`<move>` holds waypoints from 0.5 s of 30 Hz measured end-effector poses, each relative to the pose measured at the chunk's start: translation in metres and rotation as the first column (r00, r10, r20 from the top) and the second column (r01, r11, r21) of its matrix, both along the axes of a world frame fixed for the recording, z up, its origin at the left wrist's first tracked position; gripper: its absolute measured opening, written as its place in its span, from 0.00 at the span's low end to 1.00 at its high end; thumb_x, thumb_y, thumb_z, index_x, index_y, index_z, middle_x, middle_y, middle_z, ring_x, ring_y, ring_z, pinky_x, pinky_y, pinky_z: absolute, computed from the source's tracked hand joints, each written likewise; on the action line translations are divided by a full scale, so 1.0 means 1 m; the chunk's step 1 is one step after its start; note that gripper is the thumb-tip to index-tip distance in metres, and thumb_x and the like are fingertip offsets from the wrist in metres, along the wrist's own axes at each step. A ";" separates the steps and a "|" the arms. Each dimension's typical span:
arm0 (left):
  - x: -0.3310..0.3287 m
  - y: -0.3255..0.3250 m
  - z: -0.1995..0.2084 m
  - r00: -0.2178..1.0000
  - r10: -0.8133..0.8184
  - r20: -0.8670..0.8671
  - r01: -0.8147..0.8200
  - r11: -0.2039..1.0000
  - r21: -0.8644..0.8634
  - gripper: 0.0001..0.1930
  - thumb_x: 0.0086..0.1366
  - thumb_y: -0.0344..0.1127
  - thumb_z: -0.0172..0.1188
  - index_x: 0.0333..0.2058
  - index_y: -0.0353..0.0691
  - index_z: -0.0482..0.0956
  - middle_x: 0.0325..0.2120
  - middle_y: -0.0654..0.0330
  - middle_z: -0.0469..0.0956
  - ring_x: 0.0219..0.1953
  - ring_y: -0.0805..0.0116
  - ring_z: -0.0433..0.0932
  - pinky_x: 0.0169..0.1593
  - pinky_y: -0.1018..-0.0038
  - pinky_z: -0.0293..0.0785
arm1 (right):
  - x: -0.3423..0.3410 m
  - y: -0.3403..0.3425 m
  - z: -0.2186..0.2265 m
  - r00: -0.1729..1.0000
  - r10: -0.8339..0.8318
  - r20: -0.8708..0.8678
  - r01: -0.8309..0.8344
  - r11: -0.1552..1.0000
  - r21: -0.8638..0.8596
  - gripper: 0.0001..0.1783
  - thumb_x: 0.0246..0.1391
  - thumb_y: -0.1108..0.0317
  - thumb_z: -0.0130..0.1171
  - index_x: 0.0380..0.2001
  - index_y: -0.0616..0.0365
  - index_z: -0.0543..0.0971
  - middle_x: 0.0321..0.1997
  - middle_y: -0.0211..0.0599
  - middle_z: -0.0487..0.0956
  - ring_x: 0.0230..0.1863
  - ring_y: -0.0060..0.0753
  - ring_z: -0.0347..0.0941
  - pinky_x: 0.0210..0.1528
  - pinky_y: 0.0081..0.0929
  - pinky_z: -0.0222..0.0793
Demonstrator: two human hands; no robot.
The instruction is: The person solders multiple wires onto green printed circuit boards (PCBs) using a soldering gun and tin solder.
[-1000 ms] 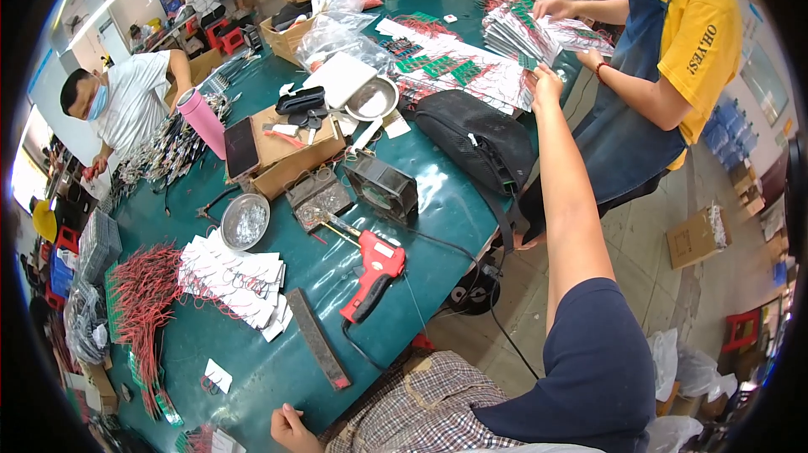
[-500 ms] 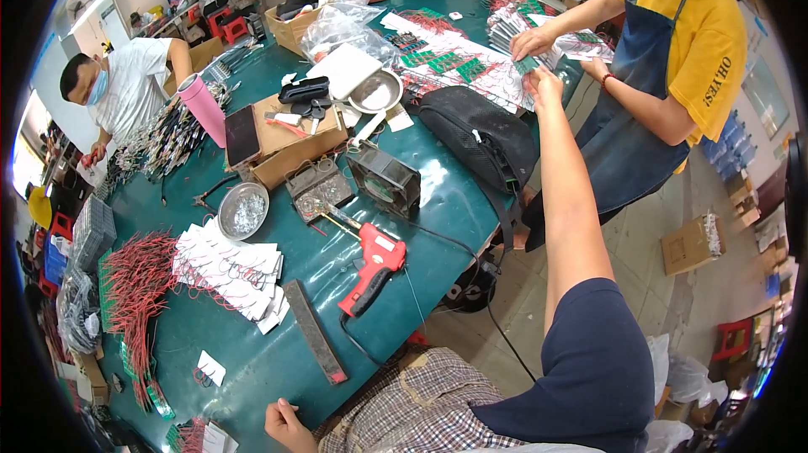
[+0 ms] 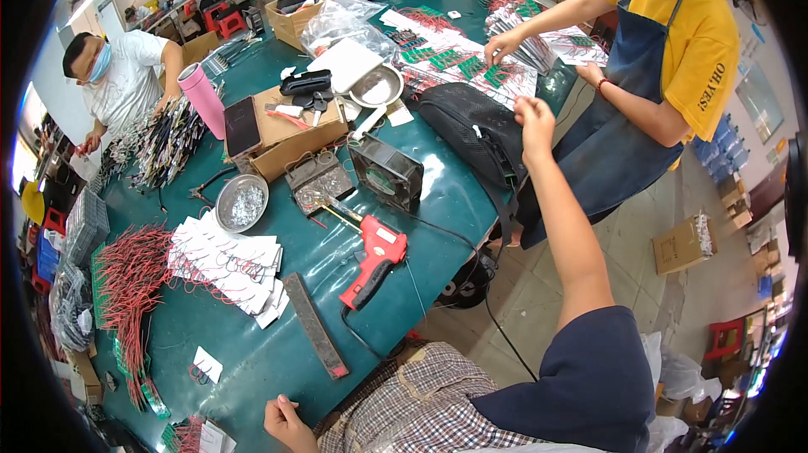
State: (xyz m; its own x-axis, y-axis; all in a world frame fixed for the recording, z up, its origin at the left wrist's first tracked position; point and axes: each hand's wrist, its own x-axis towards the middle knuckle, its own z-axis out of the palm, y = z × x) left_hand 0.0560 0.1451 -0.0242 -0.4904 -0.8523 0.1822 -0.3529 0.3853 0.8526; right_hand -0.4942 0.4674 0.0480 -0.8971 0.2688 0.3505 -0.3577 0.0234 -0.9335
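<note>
My right hand [image 3: 535, 127] is at the end of an outstretched arm, above the black mesh backpack [image 3: 471, 127]. Its fingers are curled together, and nothing shows in them. Just beyond it, a co-worker's hand [image 3: 505, 45] hovers over green circuit boards [image 3: 459, 60] laid on white sheets. The co-worker's other hand [image 3: 592, 74] is by more white sheets with boards. At the table's near edge my left hand [image 3: 288, 425] rests loosely closed, thumb on top, with nothing visible inside. A white tag with a wire [image 3: 208, 365] lies beyond it.
On the green table [image 3: 252, 360] lie a red soldering gun [image 3: 374, 261], a dark metal bar [image 3: 314, 327], a small fan [image 3: 385, 171], a metal bowl [image 3: 242, 203], white tags [image 3: 227, 264] and red wires [image 3: 135, 272]. A pink bottle [image 3: 200, 100] stands near another seated person.
My right hand has drawn back slightly from the co-worker. The green board between our hands is no longer there. The co-worker's hand has moved left over the boards. My left hand stays put.
</note>
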 end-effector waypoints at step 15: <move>-0.001 0.003 0.011 0.999 -0.031 -0.029 0.033 0.997 0.071 0.19 0.68 0.34 0.52 0.17 0.35 0.67 0.14 0.66 0.65 0.20 0.79 0.57 0.24 0.77 0.53 | 0.260 -0.076 -0.014 0.910 0.384 -0.159 -0.228 0.781 0.581 0.21 0.51 0.73 0.61 0.11 0.64 0.62 0.12 0.39 0.60 0.12 0.34 0.55 0.17 0.32 0.49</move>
